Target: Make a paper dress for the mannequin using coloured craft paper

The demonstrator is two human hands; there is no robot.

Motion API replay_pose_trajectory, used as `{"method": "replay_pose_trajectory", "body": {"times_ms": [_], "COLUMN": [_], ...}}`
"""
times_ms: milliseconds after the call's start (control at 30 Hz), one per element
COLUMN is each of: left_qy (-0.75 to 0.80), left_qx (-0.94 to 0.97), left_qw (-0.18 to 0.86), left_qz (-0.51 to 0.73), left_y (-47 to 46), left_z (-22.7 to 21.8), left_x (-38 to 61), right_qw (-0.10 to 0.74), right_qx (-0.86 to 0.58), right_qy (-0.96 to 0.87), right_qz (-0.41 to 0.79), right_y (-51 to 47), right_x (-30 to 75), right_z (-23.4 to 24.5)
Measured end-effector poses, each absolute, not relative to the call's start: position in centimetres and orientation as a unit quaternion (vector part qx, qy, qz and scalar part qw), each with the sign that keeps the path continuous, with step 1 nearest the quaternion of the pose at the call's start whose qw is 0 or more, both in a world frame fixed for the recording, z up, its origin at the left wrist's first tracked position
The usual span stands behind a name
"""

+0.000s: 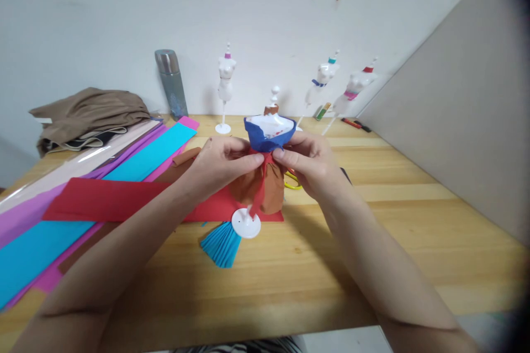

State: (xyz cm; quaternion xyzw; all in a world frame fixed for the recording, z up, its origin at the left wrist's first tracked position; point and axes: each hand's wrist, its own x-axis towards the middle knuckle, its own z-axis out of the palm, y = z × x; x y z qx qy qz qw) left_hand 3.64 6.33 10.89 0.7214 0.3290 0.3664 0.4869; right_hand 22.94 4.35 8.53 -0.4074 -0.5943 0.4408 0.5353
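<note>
Both hands meet at the centre of the frame, on a small mannequin (278,124) tilted so that its round base (246,224) shows below the centre. The left hand (227,161) comes in from the lower left, its thumb pressed on the red strip (265,168) at the waist and its fingers curled in behind. The right hand (308,162) mirrors it from the lower right, thumb tip at the lower edge of the blue paper top (261,137), index finger bent behind. Thumbs and fingers are drawn close, pinching the waist from both sides; the fingertips behind are hidden. The red strip hangs over a gathered brown skirt (275,193). Behind that lies a red paper sheet (124,200), reaching left. A pleated blue paper piece (223,245) lies just below the base, and yellow-handled scissors (293,183) sit partly hidden by the right hand.
</note>
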Motion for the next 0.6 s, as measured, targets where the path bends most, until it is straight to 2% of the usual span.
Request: {"method": "replay_pose_trajectory", "body": {"times_ms": [500,600], "left_qy": [0.263,0.270], "left_qx": [0.607,0.597], "left_qw": [0.657,0.655], "left_qz": [0.362,0.376], "left_y": [7.3,7.3], "left_z": [9.3,9.1], "left_x": [3.2,3.2], "right_qw": [0.466,0.507], "right_qx": [-0.338,-0.345], "right_qy": [-0.601,-0.585], "right_qz": [0.555,0.531], "right_y": [5.2,4.9], "right_x": [24.2,24.3], "right_z": [9.0,9.4]}}
